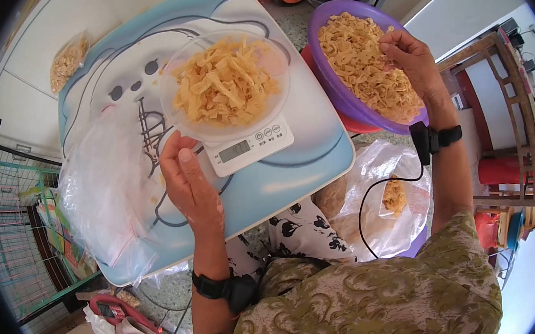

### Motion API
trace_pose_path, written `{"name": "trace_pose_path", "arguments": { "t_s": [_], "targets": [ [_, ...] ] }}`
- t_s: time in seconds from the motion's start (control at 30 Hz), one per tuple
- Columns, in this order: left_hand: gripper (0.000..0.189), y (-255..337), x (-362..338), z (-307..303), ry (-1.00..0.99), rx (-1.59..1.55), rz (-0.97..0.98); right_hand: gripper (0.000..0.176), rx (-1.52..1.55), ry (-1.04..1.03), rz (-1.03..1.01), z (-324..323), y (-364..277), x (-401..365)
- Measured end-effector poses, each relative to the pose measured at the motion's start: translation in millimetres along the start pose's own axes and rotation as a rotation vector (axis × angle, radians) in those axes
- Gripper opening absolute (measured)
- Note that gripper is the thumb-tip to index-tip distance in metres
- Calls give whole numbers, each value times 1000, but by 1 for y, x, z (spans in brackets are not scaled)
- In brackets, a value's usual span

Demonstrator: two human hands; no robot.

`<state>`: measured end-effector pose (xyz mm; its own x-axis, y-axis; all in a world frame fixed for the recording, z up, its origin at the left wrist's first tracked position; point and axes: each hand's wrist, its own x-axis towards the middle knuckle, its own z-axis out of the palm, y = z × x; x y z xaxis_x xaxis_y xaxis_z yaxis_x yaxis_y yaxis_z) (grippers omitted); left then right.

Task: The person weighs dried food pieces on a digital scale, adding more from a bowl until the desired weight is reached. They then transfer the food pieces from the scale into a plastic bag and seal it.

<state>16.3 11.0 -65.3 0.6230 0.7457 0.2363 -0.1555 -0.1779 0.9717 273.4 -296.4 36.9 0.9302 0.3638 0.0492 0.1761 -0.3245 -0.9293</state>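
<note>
A clear round bowl [171, 115] heaped with yellow dried strips [224, 84] sits on a white digital kitchen scale [256, 147], whose display is lit with digits too small to read surely. My left hand [186, 175] is beside the scale, close to the bowl's lower left rim, fingers stretched out and holding nothing visible. Over a purple basin [314, 40] full of the same kind of strips, my right hand [408, 53] is pinched, with a small yellow piece showing at its fingertips.
Clear plastic bags [105, 189] lie on the left of the blue cartoon-print table [306, 163]. A filled bag [69, 62] is by the table's far left edge. Another plastic bag [380, 201] with yellow strips is beside my lap. A cable hangs from my right wrist strap.
</note>
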Motion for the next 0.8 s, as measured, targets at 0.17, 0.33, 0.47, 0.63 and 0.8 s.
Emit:
{"name": "trace_pose_path", "arguments": {
  "t_s": [0.17, 0.33, 0.47, 0.63, 0.8],
  "targets": [
    [40, 1, 0, -1, -2, 11, 1, 14, 167, 3, 60, -1, 2, -4],
    [40, 4, 0, 0, -8, -1, -5, 14, 293, -77, 7, 14, -18, -10],
    [42, 3, 1, -3, -35, 2, -2, 14, 298, -106, -122, 35, -55, -11],
    [42, 4, 0, -4, -50, 9, 3, 13, 230, -267, -361, 85, -101, -13],
    [40, 2, 0, -2, -33, -9, 28, 12, 128, -375, -460, 133, -122, -5]
  ]
}}
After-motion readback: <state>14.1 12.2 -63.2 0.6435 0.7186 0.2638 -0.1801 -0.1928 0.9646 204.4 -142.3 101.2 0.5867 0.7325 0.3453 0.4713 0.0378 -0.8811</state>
